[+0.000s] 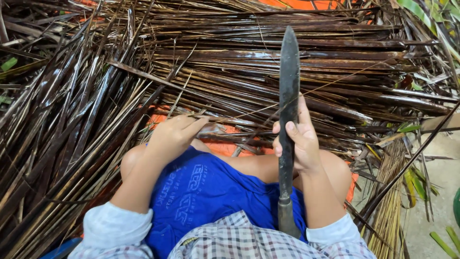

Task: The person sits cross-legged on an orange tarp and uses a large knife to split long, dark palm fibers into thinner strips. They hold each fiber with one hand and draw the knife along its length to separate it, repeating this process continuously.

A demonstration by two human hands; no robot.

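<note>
I sit with my knees apart, in blue shorts and a checked shirt. My right hand point(296, 139) grips the dark blade of a long knife point(289, 81) that stands upright, tip pointing away, its handle down by my lap. A thin pale fibre strand runs across the blade near my thumb. My left hand point(176, 133) rests on a dark brown leaf strip point(211, 125) at my left knee, fingers closed over its end.
A deep heap of long dark brown dried leaf strips point(86, 96) surrounds me on the left and in front, lying on an orange sheet point(225, 147). A bundle of thin pale ribs point(389, 201) lies right. Green leaves point(433, 21) and bare concrete point(441, 182) show at right.
</note>
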